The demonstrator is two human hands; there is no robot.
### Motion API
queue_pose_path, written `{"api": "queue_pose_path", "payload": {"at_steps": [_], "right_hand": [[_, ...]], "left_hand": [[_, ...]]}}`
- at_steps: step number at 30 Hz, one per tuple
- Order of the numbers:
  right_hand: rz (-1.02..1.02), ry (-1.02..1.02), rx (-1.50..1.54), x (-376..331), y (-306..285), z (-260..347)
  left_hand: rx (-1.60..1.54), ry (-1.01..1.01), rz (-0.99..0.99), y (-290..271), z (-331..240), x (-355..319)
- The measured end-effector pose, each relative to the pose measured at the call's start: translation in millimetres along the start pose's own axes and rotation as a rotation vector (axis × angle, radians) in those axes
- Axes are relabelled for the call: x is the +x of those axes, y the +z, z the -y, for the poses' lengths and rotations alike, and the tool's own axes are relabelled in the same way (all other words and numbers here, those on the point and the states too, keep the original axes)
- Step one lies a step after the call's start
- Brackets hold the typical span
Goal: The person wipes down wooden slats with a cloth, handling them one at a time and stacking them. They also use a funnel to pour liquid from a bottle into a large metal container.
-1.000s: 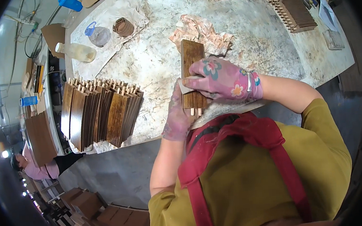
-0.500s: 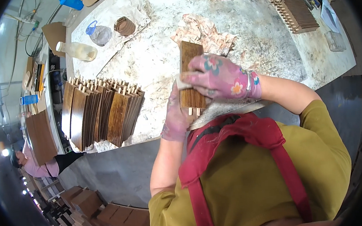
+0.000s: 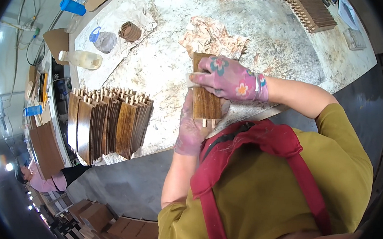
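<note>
A brown stained wooden slat (image 3: 206, 105) with two pale dowels at its near end lies tilted over the near edge of the table. My left hand (image 3: 189, 125), in a stained purple glove, grips the slat from below and along its left side. Across the slat's upper face lies my right hand (image 3: 231, 78), in a flowered purple glove, its fingers closed on a small whitish pad (image 3: 193, 80) that shows at the left edge. Just beyond the slat is a crumpled, brown-stained cloth (image 3: 212, 34).
Stacked doweled slats (image 3: 110, 121) stand at left on the stained table (image 3: 151, 64). More slats (image 3: 304, 5) lie far right. A clear bottle (image 3: 81, 59), a blue-capped jug (image 3: 104, 41) and a brown ring-shaped roll (image 3: 129, 31) are at far left. A person (image 3: 43, 178) is beyond.
My right hand has slid slightly left along the slat with the pad. The slat has shifted a little nearer to me, my left hand still holding it.
</note>
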State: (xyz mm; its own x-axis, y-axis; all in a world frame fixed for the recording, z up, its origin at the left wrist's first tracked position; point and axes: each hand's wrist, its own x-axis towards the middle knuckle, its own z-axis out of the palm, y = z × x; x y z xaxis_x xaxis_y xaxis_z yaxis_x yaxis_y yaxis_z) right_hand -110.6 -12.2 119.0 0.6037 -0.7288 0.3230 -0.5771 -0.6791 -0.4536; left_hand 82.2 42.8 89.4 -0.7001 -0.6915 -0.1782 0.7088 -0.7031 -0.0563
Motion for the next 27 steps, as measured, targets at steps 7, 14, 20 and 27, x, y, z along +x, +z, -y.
{"api": "queue_pose_path", "payload": {"at_steps": [7,14,20,27], "right_hand": [[0.108,0.045,0.094,0,-8,29],[-0.070,0.344,-0.076,16,-1,-86],[-0.054,0.642,-0.237,-3,-3,-172],[-0.048,0.123,-0.304,-30,47,-116]], "left_hand": [[0.057,0.030,-0.019,-14,-6,-1],[0.275,0.026,-0.332,-7,-1,6],[0.326,0.025,-0.235,-28,-8,10],[0.059,0.035,-0.314,-29,-11,-1]]}}
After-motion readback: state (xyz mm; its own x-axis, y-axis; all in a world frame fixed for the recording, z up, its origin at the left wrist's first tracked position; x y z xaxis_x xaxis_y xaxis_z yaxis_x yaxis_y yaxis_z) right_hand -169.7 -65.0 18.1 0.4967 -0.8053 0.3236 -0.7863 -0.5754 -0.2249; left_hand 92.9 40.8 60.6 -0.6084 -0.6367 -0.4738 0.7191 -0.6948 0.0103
